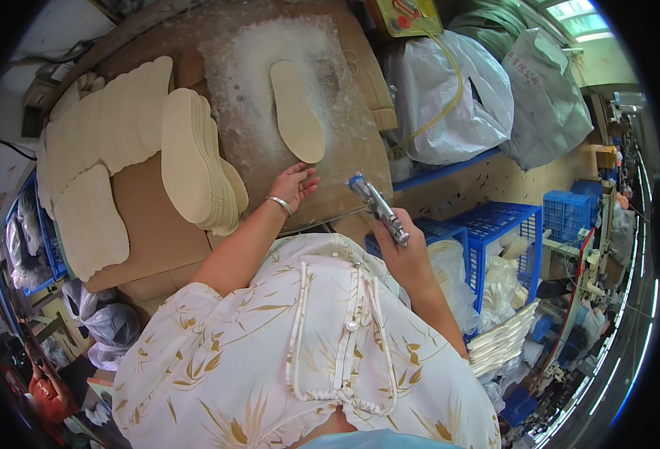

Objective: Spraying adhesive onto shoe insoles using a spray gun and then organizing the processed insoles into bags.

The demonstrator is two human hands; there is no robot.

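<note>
Insole [297, 112] — just beyond left fingers [297, 169]

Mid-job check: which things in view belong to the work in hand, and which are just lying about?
In the work:
- spray gun, in the right hand
- single insole, left hand at its near end
- white-smeared sheet under it
- insole stack, probably

Lying about, seemingly:
- white sack
- grey sack
- blue crates
- plastic bags, lower left
</note>
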